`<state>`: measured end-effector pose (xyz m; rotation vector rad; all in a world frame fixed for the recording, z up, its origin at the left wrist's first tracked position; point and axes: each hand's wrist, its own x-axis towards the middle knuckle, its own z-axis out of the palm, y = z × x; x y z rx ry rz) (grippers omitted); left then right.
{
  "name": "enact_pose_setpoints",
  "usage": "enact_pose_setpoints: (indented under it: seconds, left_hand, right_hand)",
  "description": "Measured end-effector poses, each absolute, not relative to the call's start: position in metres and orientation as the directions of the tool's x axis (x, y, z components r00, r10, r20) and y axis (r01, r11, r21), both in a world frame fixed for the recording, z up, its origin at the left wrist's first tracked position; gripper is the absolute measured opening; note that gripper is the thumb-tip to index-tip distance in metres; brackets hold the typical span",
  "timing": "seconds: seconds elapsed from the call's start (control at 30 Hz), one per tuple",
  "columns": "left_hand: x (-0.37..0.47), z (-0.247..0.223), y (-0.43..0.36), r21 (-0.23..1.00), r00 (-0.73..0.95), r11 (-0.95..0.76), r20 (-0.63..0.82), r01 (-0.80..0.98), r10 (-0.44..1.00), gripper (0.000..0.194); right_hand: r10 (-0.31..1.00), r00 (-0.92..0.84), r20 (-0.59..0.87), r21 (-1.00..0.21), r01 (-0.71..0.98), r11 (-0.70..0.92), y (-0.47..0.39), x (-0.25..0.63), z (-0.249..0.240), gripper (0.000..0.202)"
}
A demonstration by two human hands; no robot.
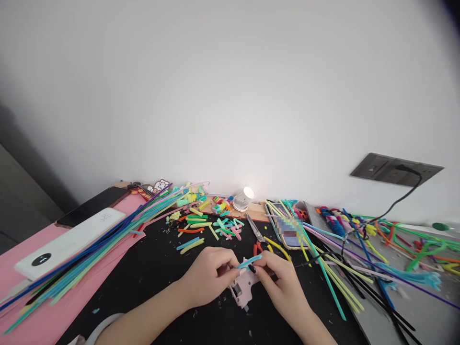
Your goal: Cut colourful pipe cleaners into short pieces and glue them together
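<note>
Between my two hands is a short light blue pipe cleaner (pixel 249 261). My left hand (pixel 210 275) pinches its left end between thumb and fingers. The fingertips of my right hand (pixel 282 278) are closed on its right part, the thumb with a dark nail in front. Just below lies a pale pink glue gun (pixel 245 289) on the black mat, partly covered by my hands. Scissors (pixel 257 232) with red and yellow handles rest beyond my right hand. Cut pieces of pipe cleaner (pixel 197 224) in green, orange, yellow, pink and blue lie beyond my left hand.
Long pipe cleaners (pixel 118 251) stretch across the left beside a white power bank (pixel 70 243). A paper cup (pixel 244 198) stands by the wall. At right are a phone (pixel 292 239), more pipe cleaners (pixel 325 268) and a black cord (pixel 391 207) running to the wall socket (pixel 373 167).
</note>
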<state>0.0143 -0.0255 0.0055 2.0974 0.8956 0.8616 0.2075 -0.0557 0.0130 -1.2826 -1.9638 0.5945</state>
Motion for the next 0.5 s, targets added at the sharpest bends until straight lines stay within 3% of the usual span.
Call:
enact_pose_setpoints:
  seconds: [0.5]
  left_hand:
    - [0.016, 0.0107, -0.0234, 0.962, 0.482, -0.259, 0.187, 0.088, 0.856, 0.02]
  right_hand:
    - [0.897, -0.296, 0.328, -0.684, 0.58, 0.442, -0.0569, 0.2078, 0.0134, 0.022]
